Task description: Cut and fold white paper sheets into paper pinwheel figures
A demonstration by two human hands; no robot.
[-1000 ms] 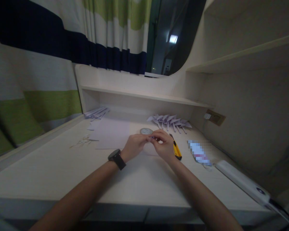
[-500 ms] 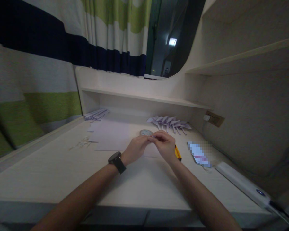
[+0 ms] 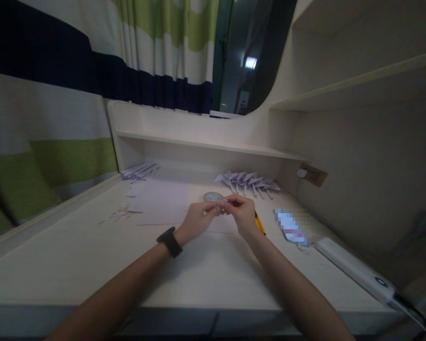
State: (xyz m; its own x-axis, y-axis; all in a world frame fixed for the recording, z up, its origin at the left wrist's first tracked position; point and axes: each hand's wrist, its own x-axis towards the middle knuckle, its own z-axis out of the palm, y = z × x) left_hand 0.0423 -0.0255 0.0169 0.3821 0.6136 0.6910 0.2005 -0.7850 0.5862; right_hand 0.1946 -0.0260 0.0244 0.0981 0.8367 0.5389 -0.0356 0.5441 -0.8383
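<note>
Left hand (image 3: 196,219) and right hand (image 3: 244,216) meet with thumbs and fingers pinched together on a small pale item (image 3: 224,201), mostly hidden and unidentifiable, above the table (image 3: 206,279). A round object (image 3: 211,196) lies just beyond them; a yellow cutter (image 3: 260,224) lies beside the right hand

My left hand (image 3: 196,219) and right hand (image 3: 244,214) meet above the desk (image 3: 92,265), a small piece, mostly hidden, between the fingertips; round dial (image 3: 211,196) on the desk just behind them; small sheet (image 3: 220,226) beneath; large sheet (image 3: 163,201) to my left, thin loose pieces (image 3: 119,214) left of it; paper sticks (image 3: 140,171) in the far left corner; paper pinwheels (image 3: 247,180) at the back, right of the dial; cutter (image 3: 259,224) beside my right hand; phone (image 3: 291,227) farther right; long bar (image 3: 353,267) right of the phone, nearer me; socket (image 3: 314,175) on the right wall.
</note>
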